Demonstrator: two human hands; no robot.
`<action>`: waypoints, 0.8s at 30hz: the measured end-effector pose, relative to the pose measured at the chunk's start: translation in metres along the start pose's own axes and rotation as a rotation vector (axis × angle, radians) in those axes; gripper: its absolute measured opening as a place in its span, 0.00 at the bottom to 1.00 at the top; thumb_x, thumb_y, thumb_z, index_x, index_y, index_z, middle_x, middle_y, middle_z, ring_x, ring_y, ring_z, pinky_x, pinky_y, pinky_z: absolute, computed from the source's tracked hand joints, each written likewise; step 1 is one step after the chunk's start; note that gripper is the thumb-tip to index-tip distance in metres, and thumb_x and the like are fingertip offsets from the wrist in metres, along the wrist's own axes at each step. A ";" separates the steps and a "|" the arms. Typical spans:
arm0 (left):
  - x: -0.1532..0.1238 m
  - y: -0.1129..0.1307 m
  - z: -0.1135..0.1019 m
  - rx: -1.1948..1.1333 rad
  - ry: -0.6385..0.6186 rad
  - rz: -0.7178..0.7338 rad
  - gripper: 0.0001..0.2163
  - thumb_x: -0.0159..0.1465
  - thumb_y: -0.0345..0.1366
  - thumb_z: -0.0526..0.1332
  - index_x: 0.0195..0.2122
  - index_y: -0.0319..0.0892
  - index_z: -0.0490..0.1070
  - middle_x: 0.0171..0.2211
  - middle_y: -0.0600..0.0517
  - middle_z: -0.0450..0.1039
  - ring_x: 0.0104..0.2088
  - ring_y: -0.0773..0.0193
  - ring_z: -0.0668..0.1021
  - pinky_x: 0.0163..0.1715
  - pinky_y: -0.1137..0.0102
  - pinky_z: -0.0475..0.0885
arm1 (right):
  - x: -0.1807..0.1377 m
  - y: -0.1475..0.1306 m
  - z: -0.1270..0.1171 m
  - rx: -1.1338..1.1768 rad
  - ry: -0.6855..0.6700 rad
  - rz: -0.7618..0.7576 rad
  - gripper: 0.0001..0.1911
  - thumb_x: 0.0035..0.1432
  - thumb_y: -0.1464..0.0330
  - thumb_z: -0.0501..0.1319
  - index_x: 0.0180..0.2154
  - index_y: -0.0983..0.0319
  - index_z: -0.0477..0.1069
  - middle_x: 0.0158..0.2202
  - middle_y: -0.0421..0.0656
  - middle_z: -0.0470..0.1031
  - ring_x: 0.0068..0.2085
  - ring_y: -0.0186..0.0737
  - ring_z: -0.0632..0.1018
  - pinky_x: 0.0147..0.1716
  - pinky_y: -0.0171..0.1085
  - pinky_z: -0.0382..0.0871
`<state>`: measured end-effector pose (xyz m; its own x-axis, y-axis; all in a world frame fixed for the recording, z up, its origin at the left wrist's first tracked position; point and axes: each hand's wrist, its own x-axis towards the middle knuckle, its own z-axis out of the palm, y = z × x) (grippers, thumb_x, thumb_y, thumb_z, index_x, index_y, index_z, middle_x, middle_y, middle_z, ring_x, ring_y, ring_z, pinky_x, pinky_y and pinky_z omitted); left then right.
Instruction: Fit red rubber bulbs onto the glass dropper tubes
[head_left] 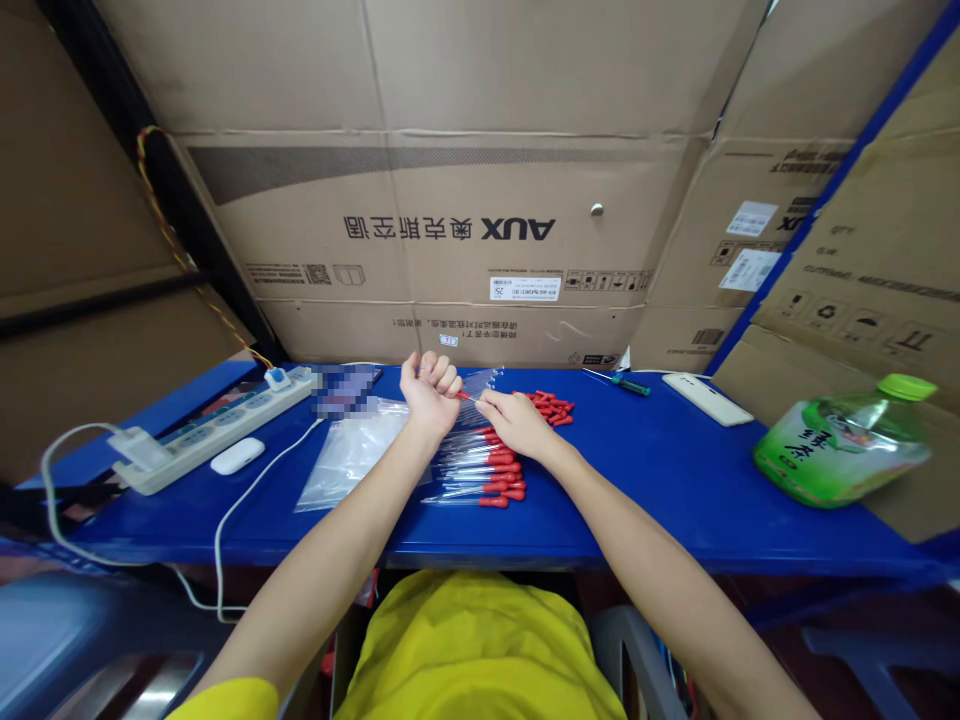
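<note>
My left hand (pixel 433 392) is closed, palm side up, over the back of the blue table. A red rubber bulb (pixel 464 396) peeks out of its curled fingers. Just to the right, my right hand (pixel 516 420) pinches the thin clear dropper tube that runs toward that bulb. Below both hands lies a row of assembled droppers (pixel 469 475), their red bulbs pointing right. Loose red bulbs (pixel 551 407) are heaped behind my right hand, which partly hides them. Bare clear tubes (pixel 484 381) lie beyond my hands.
Left of the droppers lies a clear plastic bag (pixel 352 455), with a phone (pixel 349 388), a white case (pixel 238 456) and a power strip (pixel 240 420) farther left. A screwdriver (pixel 628 384), a pale phone (pixel 707 398) and a green bottle (pixel 840 445) are to the right. Cardboard (pixel 450 180) walls the back.
</note>
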<state>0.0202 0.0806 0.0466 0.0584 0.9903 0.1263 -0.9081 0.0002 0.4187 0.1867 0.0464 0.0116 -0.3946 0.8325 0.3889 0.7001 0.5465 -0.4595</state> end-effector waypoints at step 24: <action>-0.010 0.002 0.018 0.249 -0.249 0.097 0.18 0.73 0.54 0.53 0.42 0.45 0.71 0.41 0.47 0.78 0.42 0.59 0.82 0.47 0.63 0.78 | -0.002 -0.003 -0.008 0.231 0.186 -0.040 0.03 0.68 0.69 0.62 0.37 0.58 0.73 0.28 0.36 0.73 0.29 0.37 0.72 0.33 0.36 0.61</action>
<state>0.0250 0.0678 0.0629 0.1043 0.9197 0.3786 -0.7873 -0.1562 0.5965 0.1899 0.0426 0.0186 -0.2883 0.7907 0.5400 0.5239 0.6023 -0.6023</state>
